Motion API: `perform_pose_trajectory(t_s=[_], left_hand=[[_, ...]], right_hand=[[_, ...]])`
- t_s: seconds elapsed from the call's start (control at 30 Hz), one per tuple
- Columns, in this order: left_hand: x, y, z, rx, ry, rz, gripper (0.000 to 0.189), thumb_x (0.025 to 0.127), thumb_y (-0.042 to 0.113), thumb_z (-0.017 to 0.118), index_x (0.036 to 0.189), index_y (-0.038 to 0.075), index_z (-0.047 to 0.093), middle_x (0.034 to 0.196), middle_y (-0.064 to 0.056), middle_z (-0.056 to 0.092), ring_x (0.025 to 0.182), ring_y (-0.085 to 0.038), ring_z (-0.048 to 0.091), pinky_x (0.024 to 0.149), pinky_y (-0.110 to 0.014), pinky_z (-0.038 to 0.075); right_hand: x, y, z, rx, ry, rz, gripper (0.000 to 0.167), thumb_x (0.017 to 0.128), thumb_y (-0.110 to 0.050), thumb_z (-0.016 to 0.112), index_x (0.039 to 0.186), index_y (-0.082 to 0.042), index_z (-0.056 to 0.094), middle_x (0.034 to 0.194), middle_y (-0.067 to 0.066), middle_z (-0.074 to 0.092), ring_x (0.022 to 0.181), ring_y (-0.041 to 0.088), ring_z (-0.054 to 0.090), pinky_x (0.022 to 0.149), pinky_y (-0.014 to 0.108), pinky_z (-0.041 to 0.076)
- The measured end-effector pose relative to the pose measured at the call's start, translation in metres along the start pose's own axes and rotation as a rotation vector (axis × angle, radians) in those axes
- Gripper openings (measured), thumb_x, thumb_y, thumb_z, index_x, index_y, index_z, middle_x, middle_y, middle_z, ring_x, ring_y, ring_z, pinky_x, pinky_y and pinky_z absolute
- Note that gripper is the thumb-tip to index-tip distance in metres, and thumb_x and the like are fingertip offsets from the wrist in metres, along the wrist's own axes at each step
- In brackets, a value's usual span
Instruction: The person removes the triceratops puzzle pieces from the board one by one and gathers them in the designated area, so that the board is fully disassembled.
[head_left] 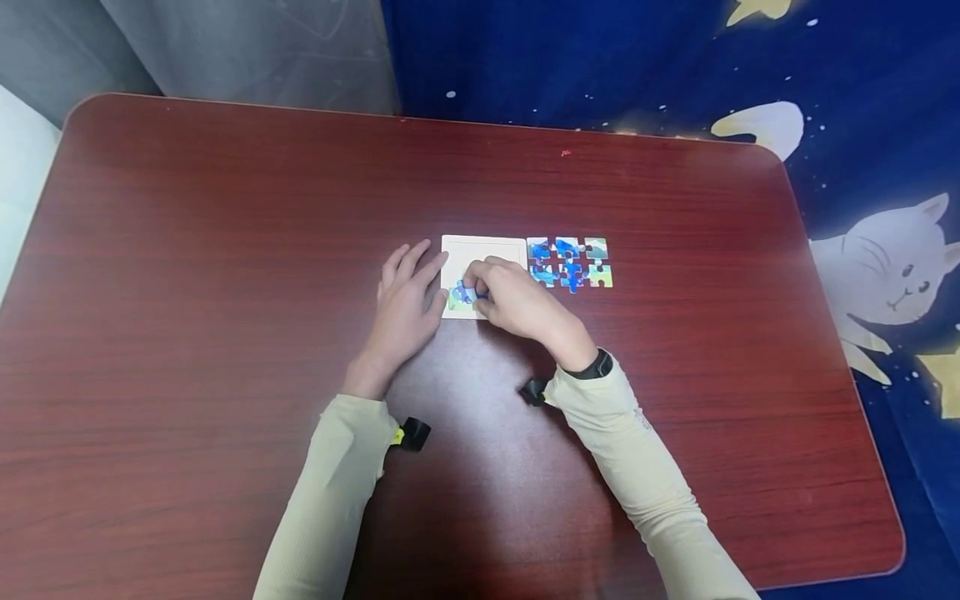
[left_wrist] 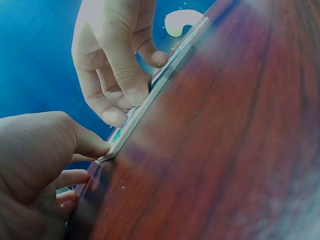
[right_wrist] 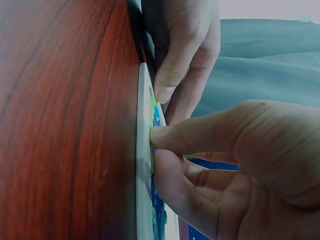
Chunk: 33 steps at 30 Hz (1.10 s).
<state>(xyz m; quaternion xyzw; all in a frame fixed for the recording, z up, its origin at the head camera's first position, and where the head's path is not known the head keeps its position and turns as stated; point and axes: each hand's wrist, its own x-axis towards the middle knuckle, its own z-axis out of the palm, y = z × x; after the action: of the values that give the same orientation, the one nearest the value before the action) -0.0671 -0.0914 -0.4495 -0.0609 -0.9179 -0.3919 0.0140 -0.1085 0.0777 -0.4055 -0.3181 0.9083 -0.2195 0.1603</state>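
Puzzle pieces in tray lie under, just left of right hand's bent fingertips, pinch on one can't tell; left hand released, fingers spread, thumb at tray edge

Passage lies along the left and right edges of the tabletop; between them, left hand and puzzle pieces flank the board, right hand over it.
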Motion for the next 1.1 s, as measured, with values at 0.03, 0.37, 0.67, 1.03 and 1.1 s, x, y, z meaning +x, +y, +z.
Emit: perform_pose_trajectory(t_s=[0.03, 0.37, 0.67, 1.03, 1.1], left_hand=[[0.0001, 0.0003, 0.0000, -0.001, 0.000, -0.002, 0.045, 0.088, 0.014, 0.056, 0.133, 0.006, 0.052, 0.146, -0.011, 0.033, 0.136, -0.028, 0.014, 0.106, -0.051, 0.014], [-0.0008, -0.0009, -0.0006, -0.007, 0.002, -0.013, 0.046, 0.087, 0.013, 0.057, 0.132, 0.006, 0.052, 0.146, -0.011, 0.033, 0.136, -0.028, 0.014, 0.106, -0.052, 0.013], [0.0008, -0.0009, 0.0012, 0.000, 0.008, -0.005, 0.046, 0.086, 0.013, 0.058, 0.132, 0.006, 0.053, 0.146, -0.011, 0.033, 0.136, -0.028, 0.015, 0.106, -0.050, 0.014], [0.0005, -0.0002, 0.0001, -0.003, -0.001, 0.000, 0.045, 0.088, 0.012, 0.056, 0.132, 0.006, 0.052, 0.146, -0.011, 0.033, 0.136, -0.028, 0.015, 0.106, -0.051, 0.014], [0.0004, -0.0005, -0.0001, -0.003, -0.005, 0.003, 0.045, 0.088, 0.012, 0.056, 0.132, 0.006, 0.053, 0.146, -0.011, 0.033, 0.136, -0.028, 0.015, 0.106, -0.051, 0.015]], right_hand=[[0.0000, 0.0002, 0.0000, -0.001, -0.001, -0.004, 0.018, 0.082, 0.002, 0.062, 0.099, -0.001, 0.061, 0.086, 0.009, 0.057, 0.082, 0.020, 0.052, 0.076, 0.031, 0.043], [-0.0006, 0.0019, 0.0003, 0.044, -0.019, -0.004, 0.020, 0.082, 0.004, 0.058, 0.101, -0.002, 0.060, 0.087, 0.007, 0.057, 0.082, 0.020, 0.052, 0.076, 0.030, 0.042], [-0.0008, 0.0044, 0.0000, 0.052, -0.027, 0.009, 0.019, 0.083, 0.003, 0.058, 0.102, -0.003, 0.060, 0.088, 0.006, 0.057, 0.082, 0.019, 0.052, 0.076, 0.031, 0.042], [-0.0007, 0.0066, -0.0002, 0.037, -0.019, -0.037, 0.019, 0.083, 0.004, 0.058, 0.100, -0.002, 0.057, 0.090, 0.007, 0.055, 0.084, 0.019, 0.051, 0.077, 0.031, 0.042], [-0.0010, 0.0073, 0.0002, 0.040, -0.009, -0.044, 0.018, 0.082, 0.005, 0.057, 0.098, -0.002, 0.056, 0.090, 0.007, 0.055, 0.084, 0.019, 0.052, 0.076, 0.030, 0.042]])
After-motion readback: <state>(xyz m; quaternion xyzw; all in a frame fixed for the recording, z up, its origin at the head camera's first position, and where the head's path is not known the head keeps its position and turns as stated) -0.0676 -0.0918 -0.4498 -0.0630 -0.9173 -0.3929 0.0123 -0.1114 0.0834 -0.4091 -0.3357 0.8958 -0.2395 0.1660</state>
